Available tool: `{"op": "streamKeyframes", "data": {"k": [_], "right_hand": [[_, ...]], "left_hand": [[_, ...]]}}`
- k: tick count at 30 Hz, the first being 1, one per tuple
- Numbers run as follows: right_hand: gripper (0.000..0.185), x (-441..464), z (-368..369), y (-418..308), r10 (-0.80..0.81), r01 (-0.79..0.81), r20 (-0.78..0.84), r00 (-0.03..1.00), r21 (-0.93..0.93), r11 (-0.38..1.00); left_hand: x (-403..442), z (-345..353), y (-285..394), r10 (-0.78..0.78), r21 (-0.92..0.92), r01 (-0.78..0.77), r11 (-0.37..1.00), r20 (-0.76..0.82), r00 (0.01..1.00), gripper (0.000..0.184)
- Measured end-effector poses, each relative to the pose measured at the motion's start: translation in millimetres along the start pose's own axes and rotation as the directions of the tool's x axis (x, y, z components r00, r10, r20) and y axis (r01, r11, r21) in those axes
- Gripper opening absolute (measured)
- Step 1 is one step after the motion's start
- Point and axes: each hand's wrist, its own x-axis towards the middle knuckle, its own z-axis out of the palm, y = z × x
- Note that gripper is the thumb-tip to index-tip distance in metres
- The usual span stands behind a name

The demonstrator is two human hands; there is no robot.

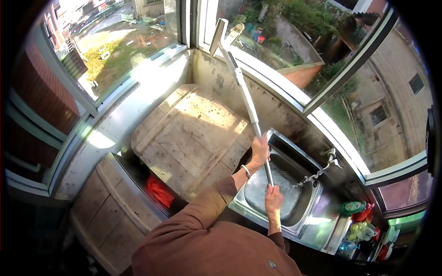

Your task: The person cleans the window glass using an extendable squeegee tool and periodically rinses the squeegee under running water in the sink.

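Observation:
A long-handled window squeegee (246, 94) with a pale pole slants up from over the sink to the window corner. Its flat head (218, 37) is raised against the window frame at the top. My left hand (260, 151), with a bracelet at the wrist, is closed around the middle of the pole. Lower down, my right hand (273, 198) grips the pole's bottom end. Beneath both hands is a metal sink (299, 221), its basin looking wet.
A tap (331, 154) stands at the sink's right; a shiny strand, water or chain, hangs from it. Wooden lids (193, 133) cover containers to the left, with a red bag (159, 191) between. Bottles (352, 208) stand on the right. Windows (285, 87) surround the corner.

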Motion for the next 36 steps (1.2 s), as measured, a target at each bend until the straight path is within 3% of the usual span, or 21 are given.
{"op": "streamKeyframes", "data": {"k": [6, 12, 14, 16, 18, 21, 22, 23, 24, 26, 27, 29, 32, 36], "right_hand": [[0.034, -72, -5, 47, 0.119, -0.116, -0.033, 0.992, 0.081, 0.990], [0.035, -178, -14, 95, 0.334, -0.332, -0.033, 0.942, 0.062, 0.941], [0.032, -211, -16, 95, 0.504, -0.502, -0.002, 0.864, 0.095, 0.860], [0.028, -238, 17, 135, 0.515, -0.463, -0.016, 0.857, 0.414, 0.784], [0.027, -232, -27, 74, 0.539, -0.496, -0.075, 0.839, 0.305, 0.813], [0.027, -206, -17, 71, 0.394, -0.362, -0.062, 0.917, 0.286, 0.887], [0.029, -191, -8, 63, 0.272, -0.215, -0.154, 0.950, 0.311, 0.926], [0.034, -169, -3, 53, 0.154, -0.091, -0.141, 0.978, 0.371, 0.924], [0.036, -143, 4, 45, 0.070, -0.028, -0.138, 0.988, 0.285, 0.958], [0.033, -84, 1, 0, -0.040, 0.099, -0.181, 0.983, 0.334, 0.937], [0.033, -56, -6, -24, -0.028, 0.069, -0.115, 0.993, 0.363, 0.929], [0.034, -9, -4, -54, -0.157, 0.208, -0.191, 0.969, 0.289, 0.934], [0.040, 30, 4, -75, -0.149, 0.175, -0.134, 0.980, 0.206, 0.963], [0.040, 29, 1, -68, -0.113, 0.124, -0.077, 0.991, 0.152, 0.981]], "left_hand": [[-70, 4, -50, -0.011, 0.087, 0.001, 0.996, 0.118, 0.993, 0.035], [-174, 11, -98, -0.161, 0.218, 0.104, 0.970, 0.262, 0.952, 0.032], [-203, 5, -104, -0.334, 0.258, 0.251, 0.933, 0.365, 0.869, 0.031], [-220, -1, -105, -0.355, 0.326, 0.217, 0.920, 0.459, 0.815, 0.030], [-224, 1, -91, -0.354, 0.315, 0.214, 0.925, 0.503, 0.789, 0.030], [-203, 2, -50, -0.279, 0.259, 0.173, 0.950, 0.462, 0.842, 0.027], [-189, 2, -33, -0.245, 0.251, 0.146, 0.957, 0.430, 0.869, 0.027], [-170, 0, -15, -0.157, 0.196, 0.078, 0.977, 0.430, 0.889, 0.029], [-151, 3, 11, -0.089, 0.161, 0.029, 0.987, 0.381, 0.920, 0.032], [-100, 9, 48, 0.009, 0.161, -0.054, 0.985, 0.268, 0.963, 0.034], [-73, 13, 65, 0.086, 0.143, -0.120, 0.982, 0.227, 0.970, 0.035], [-24, 14, 89, 0.203, 0.116, -0.223, 0.968, 0.162, 0.966, 0.037], [32, 5, 92, 0.302, 0.073, -0.309, 0.948, 0.093, 0.949, 0.038], [26, -2, 88, 0.144, 0.024, -0.147, 0.989, 0.108, 0.984, 0.035]]}}
